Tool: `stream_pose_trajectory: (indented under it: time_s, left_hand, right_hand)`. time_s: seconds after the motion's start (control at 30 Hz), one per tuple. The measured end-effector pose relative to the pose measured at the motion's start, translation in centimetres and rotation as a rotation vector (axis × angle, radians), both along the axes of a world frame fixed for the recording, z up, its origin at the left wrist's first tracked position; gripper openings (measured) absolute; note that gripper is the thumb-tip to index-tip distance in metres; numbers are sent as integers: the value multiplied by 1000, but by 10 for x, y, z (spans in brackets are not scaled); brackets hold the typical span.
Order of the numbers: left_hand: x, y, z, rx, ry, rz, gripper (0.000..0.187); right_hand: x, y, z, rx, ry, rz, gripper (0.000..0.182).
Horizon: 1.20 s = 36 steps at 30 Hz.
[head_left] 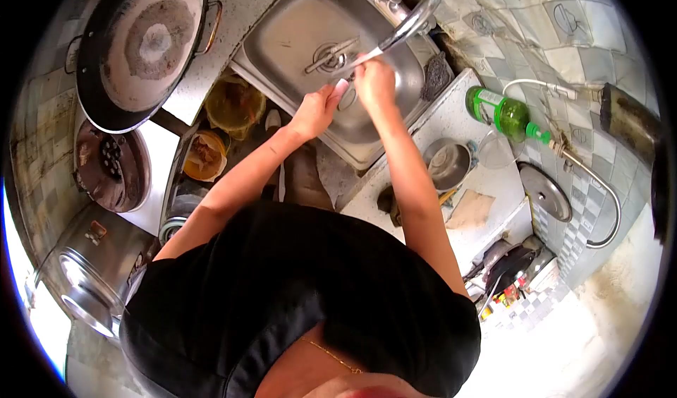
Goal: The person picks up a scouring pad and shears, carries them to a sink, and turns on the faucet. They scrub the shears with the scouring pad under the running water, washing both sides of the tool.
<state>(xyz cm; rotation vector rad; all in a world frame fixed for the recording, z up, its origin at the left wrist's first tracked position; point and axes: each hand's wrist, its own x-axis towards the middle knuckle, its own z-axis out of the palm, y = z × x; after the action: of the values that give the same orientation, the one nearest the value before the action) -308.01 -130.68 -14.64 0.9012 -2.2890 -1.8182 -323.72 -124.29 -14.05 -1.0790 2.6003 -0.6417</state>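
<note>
My left hand point(316, 113) is over the steel sink point(282, 31), fingers closed. A pale tip shows by its thumb; what it holds, I cannot tell. Close on its right, my right hand point(375, 84) has its fingers curled together beneath the tap point(416, 20), where a stream of water point(361, 61) runs down. Its grip is hidden by the fingers and the water. A silver piece of cutlery point(326, 61) lies across the drain, and a shiny oval, like a spoon bowl point(348, 100), shows just below the hands.
A dark scouring pad point(436, 77) sits at the sink's right edge. Right of it are a green bottle point(497, 112), a metal pot point(448, 164) and a lid point(544, 191). A large pan point(88, 80) stands left, above buckets point(236, 105) under the counter.
</note>
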Motion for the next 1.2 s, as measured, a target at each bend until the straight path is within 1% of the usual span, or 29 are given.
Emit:
stream_pose_trajectory:
  time_s: [0.03,0.1,0.17,0.2,0.23,0.3,0.33,0.37,0.4,0.43,0.5,0.53,0.57,0.63,0.67,0.7,0.73,0.77,0.8,0.83,0.87,0.9,0.93,0.97,1.03,1.07,1.1,1.17,1.2]
  left_hand:
    - [-3,-6,-5,-10,6,6,16]
    - [3,-8,-10,-87,98,59,16]
    - [11,-4,-1,-88,64,-6,17]
    - [9,-4,6,-55,86,11,18]
    - [2,-7,7,-30,114,31,18]
    - [-6,-16,8,-73,125,26,20]
    - [-11,-24,16,201,27,31,24]
    - [-18,-33,17,469,-60,32,28]
    - [-18,-34,7,571,-3,38,31]
    - [-21,-34,7,571,0,39,31]
    - [-20,-30,7,639,10,60,32]
    - [-19,-29,0,663,-28,72,33]
    - [-16,-27,1,667,-34,75,33]
    - [-18,-31,3,782,-45,106,32]
    - [-16,-32,-5,860,1,119,31]
    - [-16,-33,-15,860,1,118,31]
    - [-13,-31,-18,908,37,145,30]
    - [-12,-28,-7,961,73,173,29]
    - [-15,-21,6,1038,84,264,31]
    - [-13,-21,1,1043,81,262,31]
    - [-13,-26,-10,1086,72,214,34]
    - [-16,-33,-23,1122,68,170,38]
    - [-16,-36,-28,1092,-6,198,48]
    - [-14,-32,-32,1096,-12,203,48]
    - [-12,-20,-37,1225,-62,183,58]
    - [-16,-12,-32,1135,-24,189,68]
    - [-23,-13,-31,1129,-8,188,68]
    - [-29,-17,-27,1200,59,298,74]
    - [-28,-23,-31,1189,0,308,77]
  right_hand:
    - [13,-7,18,109,-63,107,16]
    - [21,0,1,-285,-2,170,16]
    - [-9,2,-8,27,68,85,17]
    - [-25,0,-4,-43,97,50,16]
    - [-40,-6,-5,136,41,-21,15]
    - [-42,3,-5,-69,163,-126,20]
    - [-28,5,2,-68,160,-117,20]
    - [-10,4,12,-212,151,-188,21]
    - [6,5,20,-352,139,-261,22]
    - [17,8,18,-359,54,-122,22]
    - [34,-1,28,-265,-95,68,22]
    - [27,-3,9,-217,-143,-19,21]
    - [19,-9,11,-181,-184,-97,20]
    - [27,-9,-2,-186,-226,-140,19]
    - [38,-9,3,-246,-146,-32,19]
    - [48,-6,10,-300,-70,77,19]
    - [48,-4,9,-194,-55,72,19]
    - [39,-5,7,-168,-5,53,18]
    - [27,-9,5,-151,-21,16,18]
    - [20,-13,6,-140,-34,-23,17]
    - [25,-13,6,-120,-92,-39,17]
    - [33,-9,6,-128,-39,40,17]
    - [39,-11,4,-260,35,88,18]
    - [43,-9,4,-385,102,134,18]
    - [27,-12,8,109,-115,6,18]
    - [15,-13,2,-61,25,-3,17]
    - [11,-10,-6,-68,37,4,17]
    - [20,-8,-4,-133,78,4,16]
    - [32,-3,0,-66,-61,42,16]
